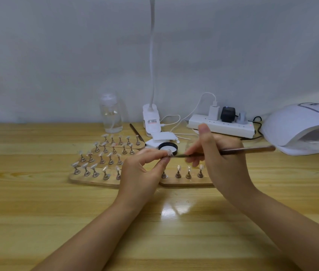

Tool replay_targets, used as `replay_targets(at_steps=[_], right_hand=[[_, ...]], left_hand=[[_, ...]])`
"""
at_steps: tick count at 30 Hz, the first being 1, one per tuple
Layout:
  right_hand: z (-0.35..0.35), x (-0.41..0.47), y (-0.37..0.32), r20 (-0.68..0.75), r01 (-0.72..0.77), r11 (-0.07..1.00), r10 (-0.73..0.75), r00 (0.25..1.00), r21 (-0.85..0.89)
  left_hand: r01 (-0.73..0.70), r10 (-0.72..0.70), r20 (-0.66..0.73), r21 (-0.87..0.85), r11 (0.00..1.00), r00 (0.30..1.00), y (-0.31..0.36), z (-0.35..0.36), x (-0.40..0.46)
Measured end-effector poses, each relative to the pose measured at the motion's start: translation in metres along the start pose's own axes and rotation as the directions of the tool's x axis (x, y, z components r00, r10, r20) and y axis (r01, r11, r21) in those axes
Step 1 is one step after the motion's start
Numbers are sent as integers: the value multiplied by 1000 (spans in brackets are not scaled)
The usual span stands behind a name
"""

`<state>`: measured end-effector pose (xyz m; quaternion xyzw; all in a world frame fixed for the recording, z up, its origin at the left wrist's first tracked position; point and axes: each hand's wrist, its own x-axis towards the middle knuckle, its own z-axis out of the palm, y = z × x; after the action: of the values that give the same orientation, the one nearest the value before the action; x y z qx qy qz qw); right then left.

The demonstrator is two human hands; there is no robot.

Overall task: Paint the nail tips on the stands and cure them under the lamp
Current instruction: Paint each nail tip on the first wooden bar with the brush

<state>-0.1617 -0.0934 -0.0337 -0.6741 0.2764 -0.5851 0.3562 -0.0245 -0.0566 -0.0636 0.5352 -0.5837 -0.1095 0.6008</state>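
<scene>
Head view: left hand (141, 169) pinches a nail tip (169, 152), steadying it. Right hand (221, 153) grips the brush (232, 151), bristles meeting it from three o'clock.

Curing lamp (301, 130) cut off right.

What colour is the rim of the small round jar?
Black, around a white inside, on the jar; head view.

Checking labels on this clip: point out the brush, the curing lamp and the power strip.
brush (248, 150): head view, on the handle right of the right hand.
curing lamp (291, 122): head view, on the white dome.
power strip (223, 127): head view, on its top face.
</scene>
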Motion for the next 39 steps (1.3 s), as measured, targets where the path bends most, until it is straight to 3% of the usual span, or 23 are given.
replay_targets(at_steps=[26,39], right_hand=[[1,1,-1,-31,-42,997,44,999,63],[1,1,-1,-8,-42,999,42,999,8]], left_hand=[[4,-4,-24,-17,1000,1000,0,1,-1],[-13,13,-22,-16,1000,1000,0,0,0]])
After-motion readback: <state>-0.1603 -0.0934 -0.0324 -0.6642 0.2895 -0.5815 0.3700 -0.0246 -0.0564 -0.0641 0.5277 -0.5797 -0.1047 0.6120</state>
